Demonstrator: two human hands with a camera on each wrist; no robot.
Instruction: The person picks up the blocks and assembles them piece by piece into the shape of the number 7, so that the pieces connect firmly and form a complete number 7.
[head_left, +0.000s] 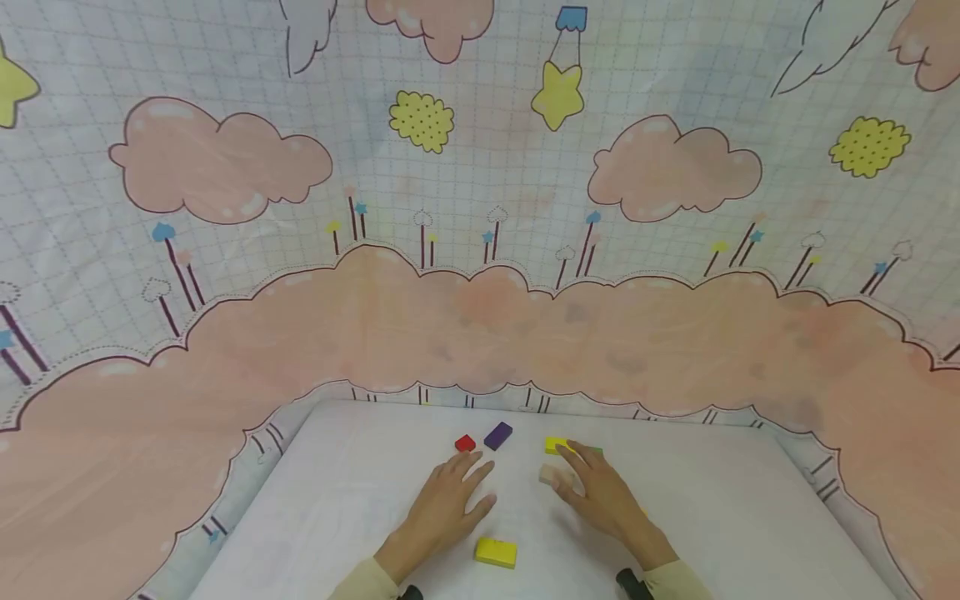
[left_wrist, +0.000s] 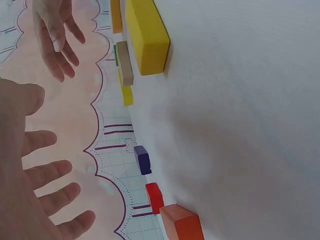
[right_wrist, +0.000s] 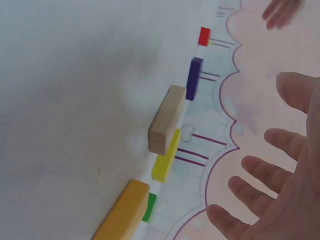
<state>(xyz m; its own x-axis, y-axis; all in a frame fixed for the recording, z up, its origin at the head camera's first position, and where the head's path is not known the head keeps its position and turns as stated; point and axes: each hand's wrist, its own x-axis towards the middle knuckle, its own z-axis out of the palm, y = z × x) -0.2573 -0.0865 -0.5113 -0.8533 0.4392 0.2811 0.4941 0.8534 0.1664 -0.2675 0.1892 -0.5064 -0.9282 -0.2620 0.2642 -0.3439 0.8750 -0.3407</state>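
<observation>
My left hand (head_left: 446, 504) hovers over the white table with its fingers spread, holding nothing. Just beyond its fingertips lie a small red block (head_left: 465, 443) and a purple block (head_left: 498, 436). An orange block (left_wrist: 181, 222) shows in the left wrist view, hidden by that hand in the head view. My right hand (head_left: 603, 496), also empty with fingers apart, is above a plain wooden block (head_left: 551, 474) and partly covers a yellow block (head_left: 555, 446). A green block (right_wrist: 149, 207) and an orange-yellow block (right_wrist: 125, 210) appear in the right wrist view. Between the wrists lies another yellow block (head_left: 496, 552).
The white tabletop (head_left: 315, 492) spreads out to both sides of the hands. Behind it hangs a cloth (head_left: 480, 333) printed with pink clouds and yellow stars, which also runs down along the table's sides.
</observation>
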